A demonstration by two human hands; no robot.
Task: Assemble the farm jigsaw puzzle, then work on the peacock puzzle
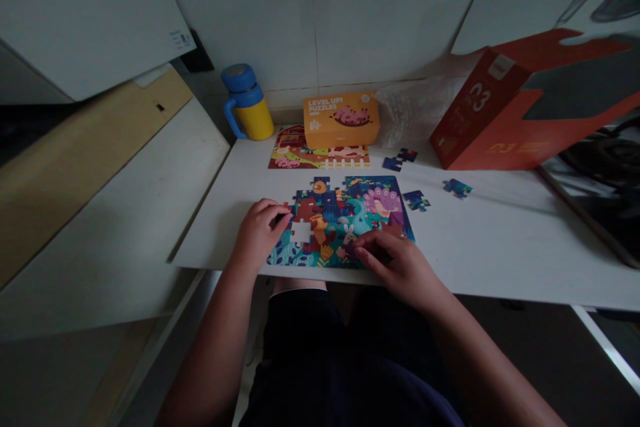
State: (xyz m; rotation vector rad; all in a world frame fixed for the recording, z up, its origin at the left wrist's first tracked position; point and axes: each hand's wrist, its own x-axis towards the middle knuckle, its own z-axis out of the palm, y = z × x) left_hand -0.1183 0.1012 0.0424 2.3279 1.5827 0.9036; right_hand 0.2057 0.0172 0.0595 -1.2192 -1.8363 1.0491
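A partly assembled jigsaw puzzle (330, 220) with forest animals lies near the front edge of the white tabletop. Gaps show along its top and at its left. At its left edge, my left hand (260, 230) has thumb and forefinger pinched together; what they hold, if anything, is too small to make out. My right hand (395, 260) hangs over the lower right part, its thumb and forefinger closed on a small dark puzzle piece (349, 251) near the rabbit. Loose puzzle pieces (416, 201) lie to the right, with another pair (393, 163) behind and one cluster (457, 188) farther right.
Behind the puzzle, an orange puzzle box (342, 121) rests on a farm picture (295, 157). A blue and yellow flask (253, 110) stands left of it. Clear plastic wrap (415, 110) and a big red box (487, 107) are at right. White panels (115, 207) lean at left.
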